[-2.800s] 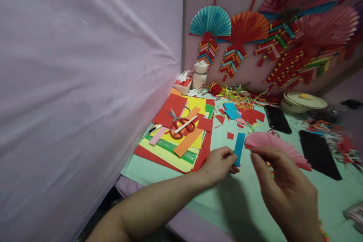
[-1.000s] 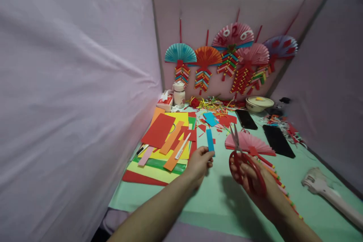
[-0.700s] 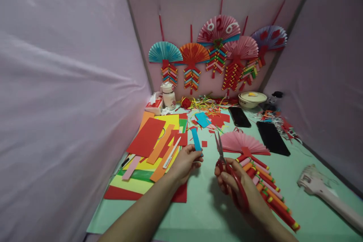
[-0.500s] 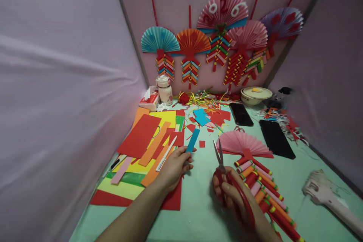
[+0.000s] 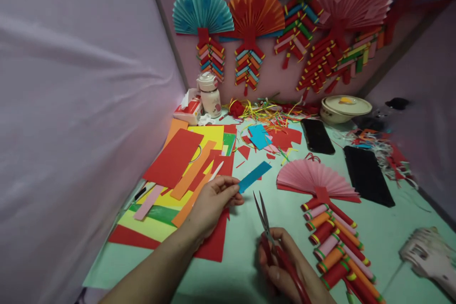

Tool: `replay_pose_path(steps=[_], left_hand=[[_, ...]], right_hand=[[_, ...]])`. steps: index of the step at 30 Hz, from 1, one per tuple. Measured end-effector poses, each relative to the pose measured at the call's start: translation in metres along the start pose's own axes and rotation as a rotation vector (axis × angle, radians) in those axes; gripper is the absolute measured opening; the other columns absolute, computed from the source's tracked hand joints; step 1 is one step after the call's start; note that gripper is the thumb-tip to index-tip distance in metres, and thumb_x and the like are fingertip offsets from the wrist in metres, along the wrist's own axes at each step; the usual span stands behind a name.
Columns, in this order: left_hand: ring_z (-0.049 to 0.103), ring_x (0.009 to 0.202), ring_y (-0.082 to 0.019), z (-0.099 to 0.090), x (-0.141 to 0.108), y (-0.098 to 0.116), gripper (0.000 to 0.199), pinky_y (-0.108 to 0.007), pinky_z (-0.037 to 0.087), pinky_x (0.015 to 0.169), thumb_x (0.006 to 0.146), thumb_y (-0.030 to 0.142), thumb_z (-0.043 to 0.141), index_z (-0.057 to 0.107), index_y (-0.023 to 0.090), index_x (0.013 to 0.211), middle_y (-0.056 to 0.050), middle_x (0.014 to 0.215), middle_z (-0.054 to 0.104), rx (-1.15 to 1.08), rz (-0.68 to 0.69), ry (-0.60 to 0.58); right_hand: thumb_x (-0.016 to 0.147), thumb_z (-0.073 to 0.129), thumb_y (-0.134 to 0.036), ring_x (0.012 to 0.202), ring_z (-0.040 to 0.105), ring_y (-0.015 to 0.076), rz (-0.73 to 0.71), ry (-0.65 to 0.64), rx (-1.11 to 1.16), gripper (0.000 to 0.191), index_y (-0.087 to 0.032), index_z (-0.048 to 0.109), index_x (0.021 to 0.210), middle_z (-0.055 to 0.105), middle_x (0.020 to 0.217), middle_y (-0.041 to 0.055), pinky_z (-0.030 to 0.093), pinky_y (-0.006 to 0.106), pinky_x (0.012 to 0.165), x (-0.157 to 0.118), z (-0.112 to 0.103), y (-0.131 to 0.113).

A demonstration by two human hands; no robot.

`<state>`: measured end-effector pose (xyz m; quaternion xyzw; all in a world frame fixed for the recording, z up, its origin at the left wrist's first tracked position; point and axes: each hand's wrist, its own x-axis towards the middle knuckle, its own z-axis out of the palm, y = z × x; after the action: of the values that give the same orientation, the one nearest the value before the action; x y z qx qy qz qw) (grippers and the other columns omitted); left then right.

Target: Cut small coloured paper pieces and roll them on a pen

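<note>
My left hand [image 5: 219, 199] pinches the lower end of a blue paper strip [image 5: 255, 176], which points up and to the right. In my right hand [image 5: 281, 261] is a pair of red-handled scissors [image 5: 263, 213], its blades slightly apart and pointing up toward the strip without touching it. Beyond my right hand lies a pink paper fan [image 5: 315, 178] with rows of rolled paper tubes [image 5: 333, 237] hanging from it, flat on the pale green table [image 5: 245, 247].
Coloured paper sheets [image 5: 174, 156] pile up at the left. Farther back are a bottle [image 5: 211, 97], a tissue pack [image 5: 188, 110], paper scraps [image 5: 285, 135] and a lidded bowl [image 5: 344, 108]. Two black phones [image 5: 318, 136] and a glue gun [image 5: 425, 251] lie right. Finished fans [image 5: 203, 9] hang behind.
The blue strip has tilted over to the right in my left hand. My right hand and the scissors have moved a little left and nearer to the strip. The view has shifted.
</note>
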<state>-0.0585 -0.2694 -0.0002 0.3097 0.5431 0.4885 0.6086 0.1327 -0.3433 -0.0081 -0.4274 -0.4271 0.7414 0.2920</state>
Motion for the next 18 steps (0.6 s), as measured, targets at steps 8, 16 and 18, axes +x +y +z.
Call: replay_pose_path(steps=[8, 16, 18], left_hand=[[0.062, 0.063, -0.011, 0.001, -0.008, 0.006, 0.029, -0.026, 0.053, 0.065, 0.072, 0.032, 0.074, 0.067, 0.017, 0.096, 0.002, 0.072, 0.063, 0.084, 0.126, 0.003], [0.058, 0.066, -0.01, 0.002, -0.012, 0.007, 0.02, -0.023, 0.046, 0.068, 0.072, 0.022, 0.068, 0.062, 0.017, 0.09, 0.003, 0.068, 0.059, 0.178, 0.163, -0.07], [0.057, 0.065, -0.01, 0.003, -0.012, 0.005, 0.021, -0.024, 0.045, 0.068, 0.071, 0.021, 0.068, 0.061, 0.017, 0.09, 0.004, 0.068, 0.058, 0.19, 0.144, -0.09]], right_hand=[[0.083, 0.064, -0.054, 0.073, 0.051, 0.0153, 0.032, 0.009, -0.222, 0.035, -0.026, 0.048, 0.098, 0.052, 0.08, -0.0012, 0.044, 0.026, 0.068, -0.005, -0.003, -0.016], [0.084, 0.06, -0.06, 0.057, 0.045, 0.0107, 0.043, 0.13, -0.202, 0.038, -0.026, 0.045, 0.092, 0.044, 0.073, -0.0053, 0.044, 0.022, 0.051, -0.008, 0.012, -0.01], [0.084, 0.058, -0.062, 0.056, 0.046, 0.0103, 0.024, 0.153, -0.203, 0.039, -0.025, 0.045, 0.091, 0.044, 0.071, -0.0055, 0.045, 0.023, 0.051, -0.008, 0.015, -0.009]])
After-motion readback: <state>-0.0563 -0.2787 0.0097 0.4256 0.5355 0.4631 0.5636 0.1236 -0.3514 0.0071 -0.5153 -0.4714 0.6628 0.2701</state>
